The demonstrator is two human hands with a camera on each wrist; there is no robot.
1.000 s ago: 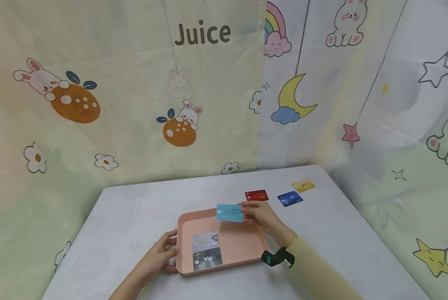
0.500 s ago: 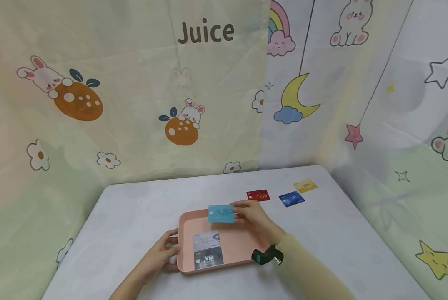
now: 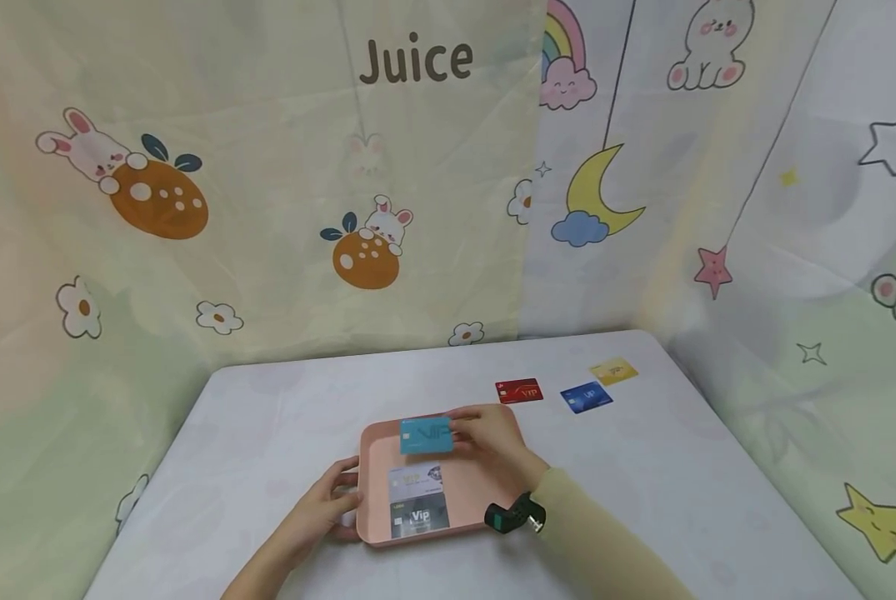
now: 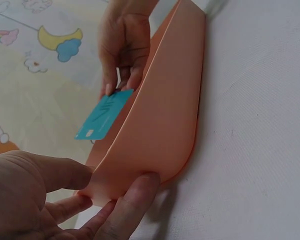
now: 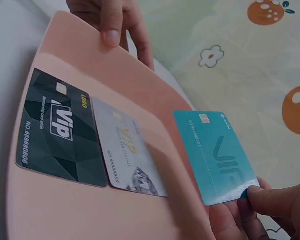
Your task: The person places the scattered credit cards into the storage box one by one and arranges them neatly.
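Note:
A teal VIP card is pinched at its right end by my right hand, raised above the back of a pink tray. The right wrist view shows the thumb on top of this card, with fingers beneath. My left hand holds the tray's left side, one digit over the rim and others against the outer wall. Inside the tray, towards its left, lie a silver VIP card and, nearer me, a black Vip card, side by side.
Beyond the tray to the right, a red card, a blue card and a gold card lie on the white table. Printed cloth hangs behind and along the sides. A black wrist device sits above the tray's front right corner.
My right hand has carried the teal card leftward and slightly nearer, until it is over the tray's back left part, behind the silver card. The left hand stays at the tray's side.

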